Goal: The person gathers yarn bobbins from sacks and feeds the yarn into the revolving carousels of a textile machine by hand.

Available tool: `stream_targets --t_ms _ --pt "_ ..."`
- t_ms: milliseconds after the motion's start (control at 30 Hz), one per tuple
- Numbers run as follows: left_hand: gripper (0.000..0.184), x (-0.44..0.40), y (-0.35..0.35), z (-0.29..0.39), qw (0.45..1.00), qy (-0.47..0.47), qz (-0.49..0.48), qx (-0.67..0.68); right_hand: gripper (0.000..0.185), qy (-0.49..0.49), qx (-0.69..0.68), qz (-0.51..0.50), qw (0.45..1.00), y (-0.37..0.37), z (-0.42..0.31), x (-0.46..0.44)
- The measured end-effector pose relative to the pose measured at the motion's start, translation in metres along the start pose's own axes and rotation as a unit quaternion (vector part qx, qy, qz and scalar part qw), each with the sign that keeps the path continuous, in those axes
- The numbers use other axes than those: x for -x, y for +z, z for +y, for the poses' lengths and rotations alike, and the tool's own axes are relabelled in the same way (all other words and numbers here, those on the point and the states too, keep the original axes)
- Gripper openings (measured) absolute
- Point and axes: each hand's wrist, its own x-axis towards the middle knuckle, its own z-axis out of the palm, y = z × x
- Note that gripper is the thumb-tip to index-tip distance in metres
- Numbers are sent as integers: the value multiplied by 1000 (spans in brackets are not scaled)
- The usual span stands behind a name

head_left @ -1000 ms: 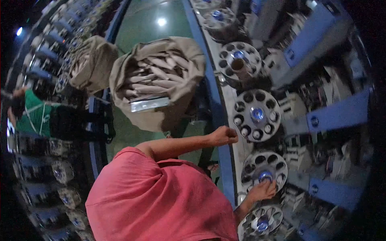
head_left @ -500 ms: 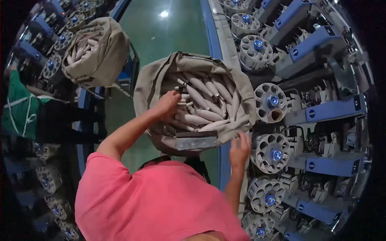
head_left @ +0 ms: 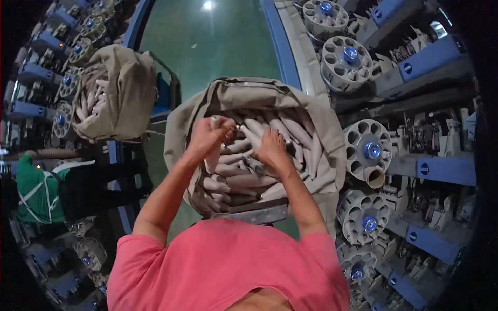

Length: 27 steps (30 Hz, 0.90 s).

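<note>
A large cloth-lined bin (head_left: 176, 137) full of pale yarn bobbins (head_left: 249, 180) stands in front of me. My left hand (head_left: 208, 136) is over the bin's left part, its fingers closed round a pale bobbin (head_left: 212, 159) that hangs down below the palm. Beside it on the right, my right hand (head_left: 272, 147) reaches in among the bobbins, with its fingers wrapped on a bobbin (head_left: 252, 136) that points up and left.
A second cloth bin (head_left: 124, 98) with bobbins stands at the left. Machines with round magazines (head_left: 369, 150) and blue arms (head_left: 446, 170) line the right side. Another person in a green top (head_left: 39, 192) is at the far left. Green floor (head_left: 218, 46) runs ahead.
My right hand has moved from the bin's right edge in among the bobbins. My left hand has risen slightly and now holds a bobbin. The view has shifted.
</note>
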Motion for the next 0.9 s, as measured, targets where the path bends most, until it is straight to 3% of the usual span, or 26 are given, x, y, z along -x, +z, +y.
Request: stream_targets --t_ms 67,133,200,267,300,333,367,400,433,467,500,533,567,667,700,733,767,800,833,867,900 --pt "32 -4 -1 15 975 -75 3 207 71 -6 -119 -21 993 -49 -16 24" --pt "30 -2 15 4 973 -169 -15 157 71 -25 -60 47 997 -63 -35 35" --pt "33 -9 30 -22 984 -135 5 116 77 -78 20 82 993 -56 -57 37" --pt "32 -9 22 -10 986 -104 20 126 71 -65 -77 80 992 -49 -63 34" --pt "33 -6 14 -2 979 -126 29 158 62 -125 -136 140 973 -42 -51 24" --pt "33 -2 5 11 970 -146 45 191 53 -117 -285 48 950 -58 -42 17" --pt "45 -6 -25 8 973 -106 -38 202 45 -109 -424 -50 898 -77 -33 11" --pt "45 -4 -43 13 961 -74 -28 266 36 -88 -555 -87 823 -100 -26 18" --pt "45 -2 -61 19 944 -41 -19 327 36 -101 -551 -97 822 -110 -22 15" --pt "43 -10 -81 20 898 34 -123 422 38 -165 -694 68 697 -117 -21 8" --pt "43 -11 -92 22 900 42 -116 419 41 -213 -794 228 522 -125 -22 1" --pt "43 -12 -94 36 886 52 -95 451 43 -186 -716 343 579 -141 -28 -3" --pt "42 -17 -95 45 870 61 -81 483 45 -184 -658 381 623 -145 -35 -15" --pt "45 -59 -96 31 825 65 -168 536 38 -181 -561 358 724 -138 -83 -25" --pt "46 -77 -92 27 797 -26 -155 583 37 -243 -516 350 743 -116 -88 -40" --pt "46 -96 -92 20 807 -94 -137 567 41 -361 -364 383 769 -98 -97 -64" --pt "47 -113 -92 13 812 -162 -119 547 46 -475 -220 417 743 -80 -107 -88" --pt "42 -128 -91 9 793 -233 -146 543 44 -442 -207 348 800 -71 -124 -86" --pt "36 -142 -99 0 813 -247 -169 500 44 -404 -184 279 852 -62 -142 -83" --pt "31 -151 -107 8 831 -260 -191 454 44 -409 -140 259 864 -69 -145 -90" --pt "20 -158 -113 16 854 -293 -144 406 44 -413 -97 237 874 -78 -148 -98"
